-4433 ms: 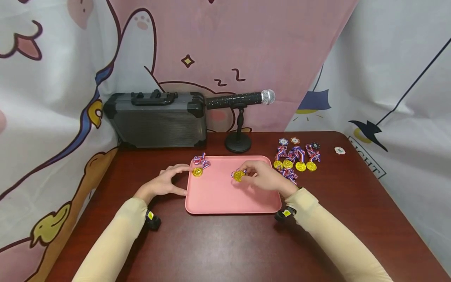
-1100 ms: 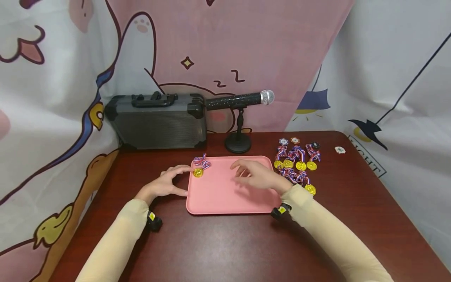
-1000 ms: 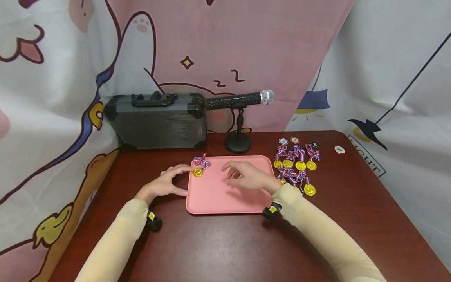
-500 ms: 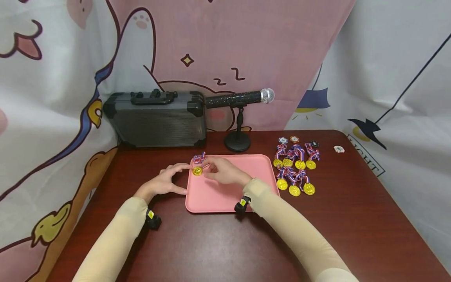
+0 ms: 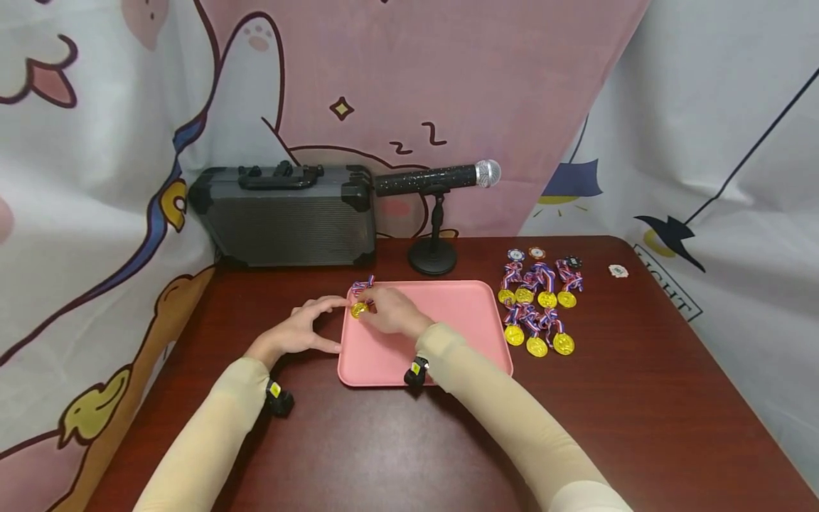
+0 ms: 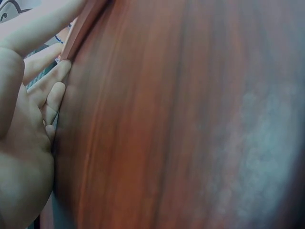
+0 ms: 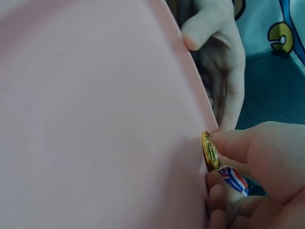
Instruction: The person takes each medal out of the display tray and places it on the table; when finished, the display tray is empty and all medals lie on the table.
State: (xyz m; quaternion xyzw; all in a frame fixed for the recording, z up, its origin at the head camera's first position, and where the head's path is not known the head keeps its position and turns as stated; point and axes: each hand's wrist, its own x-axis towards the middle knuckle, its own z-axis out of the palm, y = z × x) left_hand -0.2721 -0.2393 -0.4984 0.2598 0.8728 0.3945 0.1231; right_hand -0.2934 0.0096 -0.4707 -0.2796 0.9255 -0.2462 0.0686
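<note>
Medal (image 7: 208,150) pinched by right hand (image 5: 390,313); arm crosses tray (image 5: 461,313).

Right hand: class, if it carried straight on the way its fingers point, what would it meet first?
The right hand, pinching the medal, points toward the tray's left rim; just beyond are the left hand's fingers, probably met first.

We count one pink tray (image 5: 448,334), one gold medal (image 5: 358,309) on it, seven medals (image 5: 537,313) beside it, four poker chips (image 5: 534,253), one case (image 5: 284,217), one microphone (image 5: 441,178).
</note>
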